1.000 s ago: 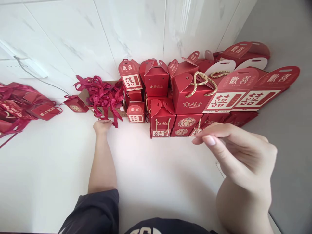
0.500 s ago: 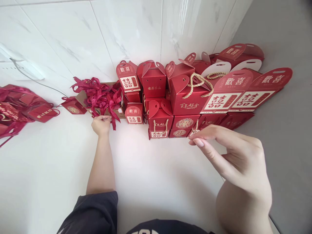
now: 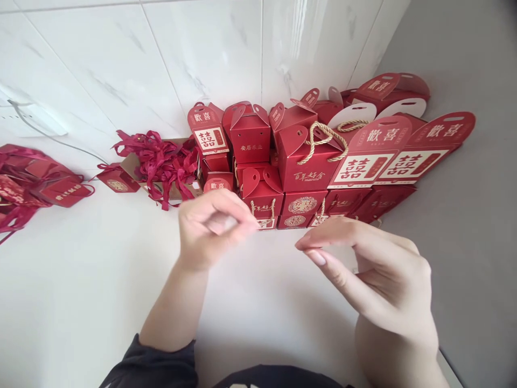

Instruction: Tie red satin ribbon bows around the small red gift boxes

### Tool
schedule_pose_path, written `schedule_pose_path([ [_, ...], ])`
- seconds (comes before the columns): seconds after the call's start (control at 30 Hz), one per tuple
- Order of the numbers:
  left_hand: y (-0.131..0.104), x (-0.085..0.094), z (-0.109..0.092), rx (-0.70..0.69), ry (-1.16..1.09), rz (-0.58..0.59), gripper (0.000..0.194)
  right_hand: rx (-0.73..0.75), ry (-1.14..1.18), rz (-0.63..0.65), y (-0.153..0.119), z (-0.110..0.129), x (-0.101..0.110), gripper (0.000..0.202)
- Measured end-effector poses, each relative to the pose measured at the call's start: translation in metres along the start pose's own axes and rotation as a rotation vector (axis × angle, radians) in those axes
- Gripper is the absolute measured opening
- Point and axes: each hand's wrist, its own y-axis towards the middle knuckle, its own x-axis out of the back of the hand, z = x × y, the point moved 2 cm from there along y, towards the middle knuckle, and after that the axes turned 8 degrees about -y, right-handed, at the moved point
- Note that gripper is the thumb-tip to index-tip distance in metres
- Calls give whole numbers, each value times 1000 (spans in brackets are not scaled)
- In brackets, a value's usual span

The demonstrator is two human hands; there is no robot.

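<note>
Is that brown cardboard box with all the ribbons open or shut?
Open. The cardboard box has a flap sticking outward, and dark pink ribbons spill over its front edge.

Left hand (image 3: pixel 198 237) away from ribbons (image 3: pixel 169 164), now near right hand (image 3: pixel 388 275)

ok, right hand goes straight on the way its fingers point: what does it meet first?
Probably the left hand, across a gap from the right hand in this view. Depth is unclear, so it could pass by.
</note>
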Motion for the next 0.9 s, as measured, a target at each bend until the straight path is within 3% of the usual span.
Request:
schedule_pose_path([
  [0.1, -13, -36, -24, 7, -111, 136, 10, 5, 189, -10, 1, 5, -7, 21],
  [0.2, -21, -47, -34, 91, -178, 141, 9, 44, 328, 11, 2, 7, -11, 19],
  [0.47, -24, -49, -37, 216, -290, 144, 12, 21, 492, 45, 3, 3, -12, 17],
  [0.63, -23, -49, -37, 185, -258, 131, 15, -15, 512, 49, 3, 2, -11, 23],
  [0.9, -22, -51, -40, 141, -232, 140, 16, 58, 526, 46, 2, 0, -8, 20],
])
